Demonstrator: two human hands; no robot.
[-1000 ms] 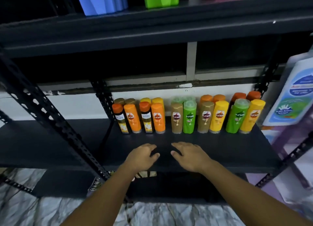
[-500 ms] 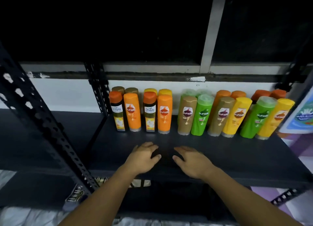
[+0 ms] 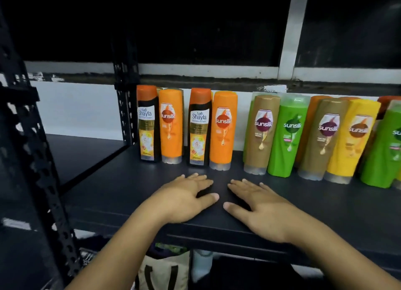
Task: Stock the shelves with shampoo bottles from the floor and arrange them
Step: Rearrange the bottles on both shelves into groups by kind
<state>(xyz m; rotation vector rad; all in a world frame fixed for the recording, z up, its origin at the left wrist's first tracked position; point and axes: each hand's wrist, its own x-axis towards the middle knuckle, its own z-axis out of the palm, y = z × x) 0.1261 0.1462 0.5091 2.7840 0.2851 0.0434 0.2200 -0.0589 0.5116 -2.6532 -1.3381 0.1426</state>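
Now I have both hands flat on the shelf (image 3: 108,194) at lower centre, empty, fingers spread: left hand (image 3: 184,199), right hand (image 3: 260,205). The shampoo bottles (image 3: 221,131) stand upright in a row just beyond the fingertips, across mid-frame. The right-hand bottles lean; the tan bottle (image 3: 261,134) lies nearer my right hand, so I judge that hand should straighten it.

Both hands flat on the dark shelf (image 3: 108,194), palms down, empty: left hand (image 3: 184,199) and right hand (image 3: 260,209) just apart, thumbs nearly meeting. Behind them the shampoo bottles (image 3: 261,134) stand in a row against the wall, two Safi Shayla bottles (image 3: 199,126) alternating with orange ones at the left.
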